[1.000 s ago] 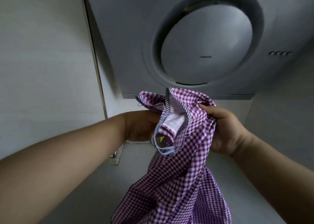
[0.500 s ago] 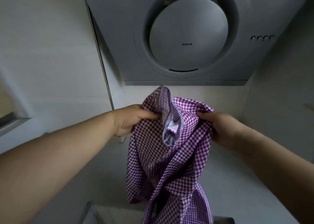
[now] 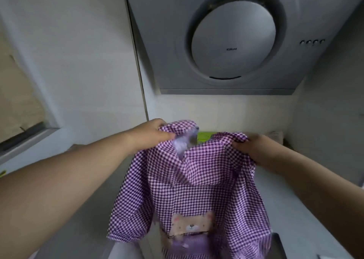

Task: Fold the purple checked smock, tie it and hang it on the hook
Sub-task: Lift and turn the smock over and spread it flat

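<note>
The purple checked smock [image 3: 189, 180] hangs spread out in front of me, its front facing the camera with a bear picture [image 3: 192, 224] low down. My left hand [image 3: 151, 135] grips the smock's top left edge by the neck opening. My right hand [image 3: 254, 148] grips the top right edge. A short sleeve with a gathered cuff hangs at the lower left. The smock's lower part runs off the bottom of the frame. No hook is in view.
A grey range hood [image 3: 232, 38] with a round panel juts out overhead. A white cabinet door [image 3: 78, 52] stands at the left. Behind the smock a green object [image 3: 204, 136] sits on the counter. A dark edge [image 3: 279, 245] shows at the bottom right.
The bunched smock has been pulled apart and opened flat. Both hands moved lower and wider, and the bear front now shows. The camera has tilted down a little.
</note>
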